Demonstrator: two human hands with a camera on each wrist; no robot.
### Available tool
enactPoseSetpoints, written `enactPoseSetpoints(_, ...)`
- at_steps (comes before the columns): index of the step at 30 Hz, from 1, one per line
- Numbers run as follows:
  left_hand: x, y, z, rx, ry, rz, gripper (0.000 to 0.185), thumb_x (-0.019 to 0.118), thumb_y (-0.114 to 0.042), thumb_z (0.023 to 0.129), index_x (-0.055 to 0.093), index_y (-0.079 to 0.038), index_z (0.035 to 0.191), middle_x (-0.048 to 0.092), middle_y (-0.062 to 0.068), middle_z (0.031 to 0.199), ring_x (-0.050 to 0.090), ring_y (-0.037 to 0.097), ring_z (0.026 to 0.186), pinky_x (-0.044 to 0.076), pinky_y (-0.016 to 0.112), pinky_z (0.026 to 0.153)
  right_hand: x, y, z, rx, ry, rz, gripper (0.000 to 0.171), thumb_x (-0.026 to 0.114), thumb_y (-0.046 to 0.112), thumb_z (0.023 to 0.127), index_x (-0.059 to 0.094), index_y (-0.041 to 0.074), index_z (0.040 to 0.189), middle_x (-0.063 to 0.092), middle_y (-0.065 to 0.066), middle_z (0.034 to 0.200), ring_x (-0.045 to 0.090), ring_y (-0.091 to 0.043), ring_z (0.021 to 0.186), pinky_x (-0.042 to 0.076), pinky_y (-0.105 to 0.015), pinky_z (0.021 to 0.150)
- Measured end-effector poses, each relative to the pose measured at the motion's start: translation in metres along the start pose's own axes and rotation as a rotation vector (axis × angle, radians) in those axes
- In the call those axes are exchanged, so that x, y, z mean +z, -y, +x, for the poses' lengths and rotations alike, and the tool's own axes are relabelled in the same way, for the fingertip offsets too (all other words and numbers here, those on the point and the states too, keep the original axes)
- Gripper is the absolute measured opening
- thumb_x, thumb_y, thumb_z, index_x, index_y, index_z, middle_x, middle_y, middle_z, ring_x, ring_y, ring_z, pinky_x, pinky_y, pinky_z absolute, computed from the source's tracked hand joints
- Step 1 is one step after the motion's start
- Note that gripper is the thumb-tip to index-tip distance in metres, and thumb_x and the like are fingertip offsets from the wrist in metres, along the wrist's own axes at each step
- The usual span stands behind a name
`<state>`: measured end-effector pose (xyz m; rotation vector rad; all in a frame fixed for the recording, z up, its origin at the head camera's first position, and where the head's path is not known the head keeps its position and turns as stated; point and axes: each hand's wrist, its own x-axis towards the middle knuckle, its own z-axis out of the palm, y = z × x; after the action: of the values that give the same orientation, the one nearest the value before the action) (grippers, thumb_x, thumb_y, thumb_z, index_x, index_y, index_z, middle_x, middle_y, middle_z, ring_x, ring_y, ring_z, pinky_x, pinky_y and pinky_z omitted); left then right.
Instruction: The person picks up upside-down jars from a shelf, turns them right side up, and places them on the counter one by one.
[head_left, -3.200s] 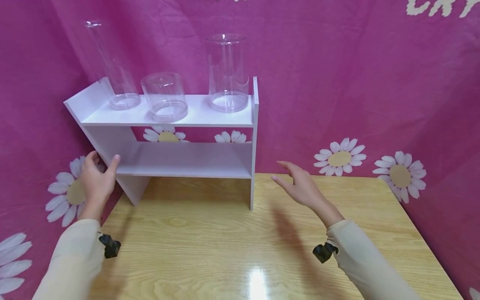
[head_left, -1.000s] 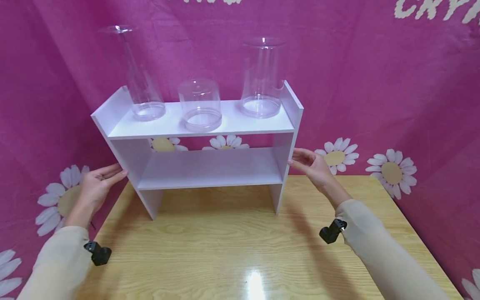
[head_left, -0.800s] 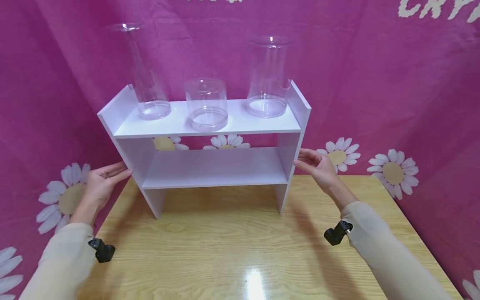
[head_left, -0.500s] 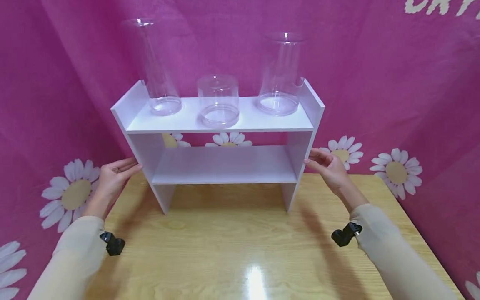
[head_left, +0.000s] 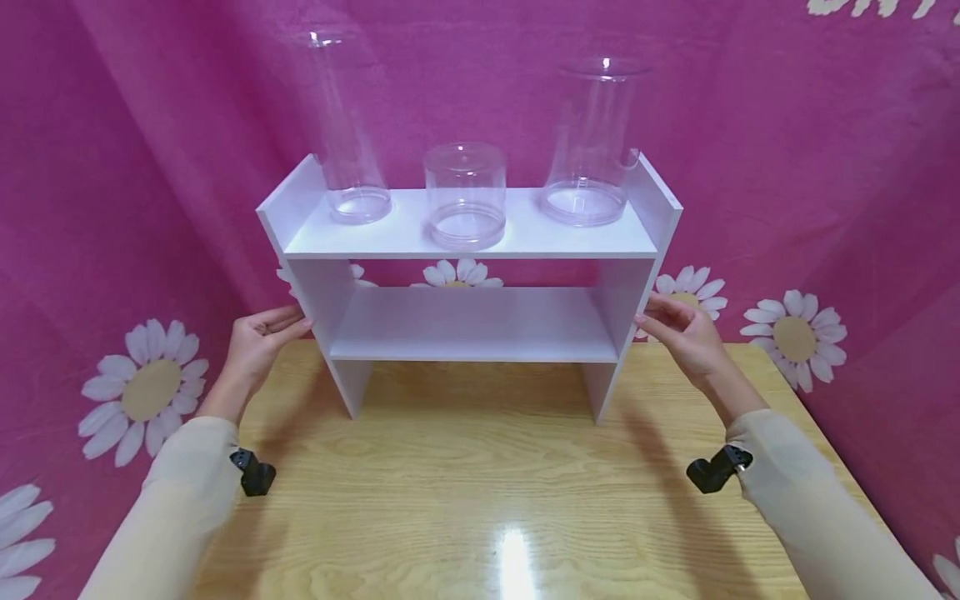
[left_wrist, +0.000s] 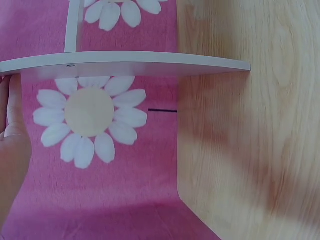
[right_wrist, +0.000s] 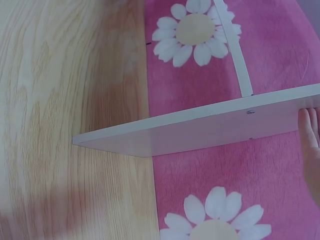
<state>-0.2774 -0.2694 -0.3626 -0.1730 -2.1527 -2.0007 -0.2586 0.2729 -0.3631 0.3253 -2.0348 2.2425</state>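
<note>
A white two-tier shelf [head_left: 472, 325] stands on the wooden table in the head view. On its top board are three clear cylinders: a tall narrow one [head_left: 362, 205] at the left, a short one [head_left: 467, 225] in the middle and a tall wide one [head_left: 583, 205] at the right. My left hand [head_left: 258, 346] presses straight fingertips against the outer face of the left side panel [left_wrist: 125, 65]. On the opposite side, my right hand [head_left: 686, 337] does the same at the right side panel [right_wrist: 200, 127], thumb near its front edge.
The wooden table [head_left: 450, 500] reaches back to a pink cloth [head_left: 750, 167] with daisies, which hangs behind and on both sides. A small black camera sits on each wrist, the left camera [head_left: 255, 473] and the right camera [head_left: 718, 468].
My right hand, apart from the shelf at first, has come against its right side. The shelf has moved rightward across the table with its three cylinders, and both hands have moved along with it.
</note>
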Motion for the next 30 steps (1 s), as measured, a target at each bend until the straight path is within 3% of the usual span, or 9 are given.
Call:
enactPoseSetpoints(9, 0.021, 0.003, 0.01, 0.004, 0.014, 0.002, 0.045, 0.066, 0.002, 0.085, 0.068, -0.042, 0.08, 0.069, -0.029, 0.077, 0.064, -0.015, 0.08, 0.049, 0.003, 0.075, -0.017, 0.004, -0.004, 0.009, -0.048, -0.054, 0.03, 0.063, -0.001, 0.089, 0.069, 0.028, 0.098, 0.068, 0.017, 0.091, 0.061, 0.005, 0.087, 0.051, -0.006, 0.078)
enactPoseSetpoints(14, 0.031, 0.003, 0.013, -0.011, 0.013, -0.004, 0.043, 0.067, 0.003, 0.084, 0.068, -0.04, 0.081, 0.068, -0.03, 0.077, 0.064, -0.015, 0.08, 0.049, 0.003, 0.076, -0.028, 0.007, -0.007, 0.054, -0.059, -0.133, 0.026, 0.064, 0.008, 0.091, 0.065, 0.03, 0.103, 0.066, 0.019, 0.094, 0.058, 0.005, 0.088, 0.05, -0.005, 0.079)
enactPoseSetpoints(17, 0.037, 0.002, 0.014, -0.025, 0.017, 0.033, 0.031, 0.068, -0.001, 0.085, 0.071, -0.028, 0.101, 0.067, -0.033, 0.077, 0.063, -0.016, 0.081, 0.048, 0.003, 0.077, -0.034, 0.009, -0.009, 0.064, -0.066, -0.141, 0.024, 0.063, 0.01, 0.092, 0.063, 0.031, 0.105, 0.065, 0.019, 0.095, 0.057, 0.005, 0.088, 0.05, -0.005, 0.078)
enactPoseSetpoints(20, 0.042, 0.001, 0.014, -0.04, 0.024, 0.048, 0.042, 0.068, -0.005, 0.086, 0.059, -0.002, 0.127, 0.065, -0.034, 0.078, 0.063, -0.017, 0.082, 0.048, 0.003, 0.079, -0.036, 0.008, -0.011, 0.05, -0.082, -0.083, 0.027, 0.062, 0.007, 0.092, 0.065, 0.03, 0.104, 0.066, 0.018, 0.093, 0.059, 0.005, 0.087, 0.051, -0.006, 0.078)
enactPoseSetpoints(22, 0.044, 0.001, 0.014, -0.043, 0.028, 0.044, 0.048, 0.068, -0.006, 0.086, 0.052, 0.008, 0.13, 0.065, -0.034, 0.078, 0.063, -0.017, 0.083, 0.048, 0.003, 0.079, -0.036, 0.007, -0.012, 0.032, -0.096, -0.075, 0.028, 0.062, 0.005, 0.091, 0.066, 0.03, 0.102, 0.067, 0.018, 0.091, 0.06, 0.006, 0.085, 0.051, -0.006, 0.077)
enactPoseSetpoints(24, 0.044, 0.002, 0.013, -0.044, 0.023, 0.026, 0.04, 0.068, -0.006, 0.087, 0.061, -0.005, 0.125, 0.065, -0.033, 0.078, 0.063, -0.016, 0.083, 0.048, 0.003, 0.079, -0.035, 0.006, -0.013, 0.012, -0.117, -0.101, 0.028, 0.062, 0.005, 0.091, 0.066, 0.031, 0.1, 0.067, 0.02, 0.09, 0.061, 0.007, 0.084, 0.051, -0.006, 0.075)
enactPoseSetpoints(27, 0.044, 0.004, 0.011, -0.035, 0.005, 0.01, 0.027, 0.068, -0.006, 0.087, 0.071, -0.027, 0.103, 0.067, -0.032, 0.079, 0.063, -0.016, 0.083, 0.048, 0.003, 0.079, -0.031, 0.004, -0.014, -0.017, -0.146, -0.175, 0.027, 0.065, 0.007, 0.09, 0.065, 0.032, 0.1, 0.067, 0.022, 0.089, 0.061, 0.009, 0.083, 0.051, -0.005, 0.074)
enactPoseSetpoints(30, 0.044, 0.006, 0.009, -0.026, -0.004, -0.011, 0.029, 0.068, -0.005, 0.087, 0.071, -0.034, 0.091, 0.067, -0.031, 0.079, 0.064, -0.016, 0.083, 0.048, 0.003, 0.079, -0.03, 0.003, -0.015, -0.032, -0.171, -0.219, 0.025, 0.066, 0.009, 0.09, 0.064, 0.031, 0.102, 0.067, 0.024, 0.089, 0.061, 0.01, 0.084, 0.05, -0.003, 0.074)
